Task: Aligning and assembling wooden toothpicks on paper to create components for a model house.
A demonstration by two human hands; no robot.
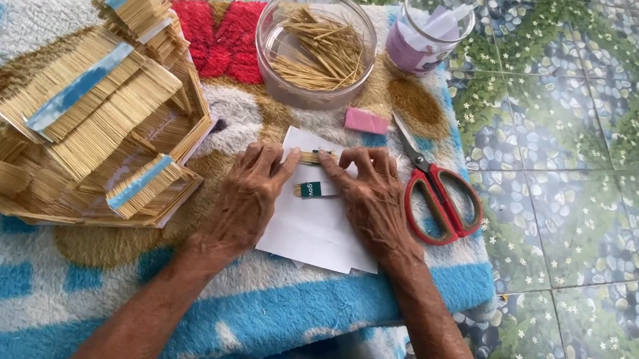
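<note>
Stick bundle: I see a short row of thin wooden sticks [310, 156] lying on the far part of a white paper sheet, between my two hands.
Left hand: my left hand [247, 197] rests palm down on the sheet's left edge; thumb and forefinger are pressed to the bundle's left end, the other fingers spread flat.
Right hand: my right hand [371, 194] lies palm down on the sheet's right side; its fingertips pinch the bundle's right end.
Second bundle: a smaller stick bundle with a green band [311, 190] lies on the paper just near of the first, between the thumbs.
Paper: white paper sheet [315, 235], flat on a fleecy blue, white and brown blanket [266, 303].
Scissors: red-handled scissors [434, 195], just right of my right hand, blades pointing far.
Eraser-like block: small pink block [366, 120], far of the hands.
Bowl: clear round container of loose sticks [315, 48], far centre.
Cup: clear cup with pale contents [427, 30], far right.
Model: large stick-built house model [95, 111], left, with blue tape strips.
Floor: pebble-patterned tiles [583, 168], right.
</note>
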